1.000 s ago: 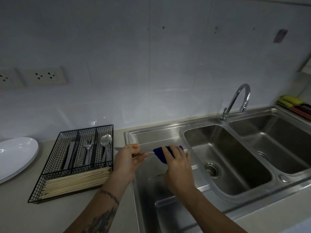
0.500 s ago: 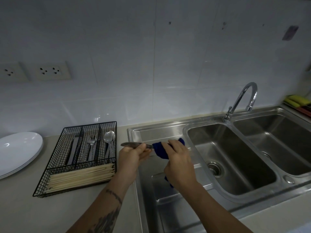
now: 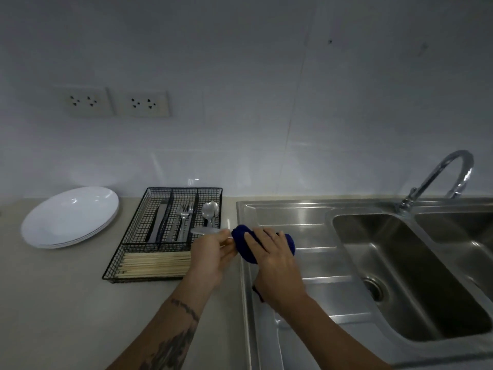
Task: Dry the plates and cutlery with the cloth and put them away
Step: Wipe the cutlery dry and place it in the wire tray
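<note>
1. Cutlery piece (image 3: pixel 206 231): a blurred, unidentifiable silver utensil, pinched by the left hand (image 3: pixel 210 255) over the counter's seam with the sink (image 3: pixel 293 217); a wet pinch could let it slip.
2. Right hand (image 3: pixel 274 265) clutches the blue cloth (image 3: pixel 241 244) around its other end; hard wiping could yank it free.
3. Wire tray (image 3: pixel 133 236) sits just beside; a careless drop lands in the wrong compartment.

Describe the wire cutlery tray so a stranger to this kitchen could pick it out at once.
Start at the steel sink and look just left of it on the beige counter. The black wire cutlery tray sits there, between the sink and a stack of white plates. It alone is mesh, with three back compartments of cutlery and pale chopsticks across its front.
</note>
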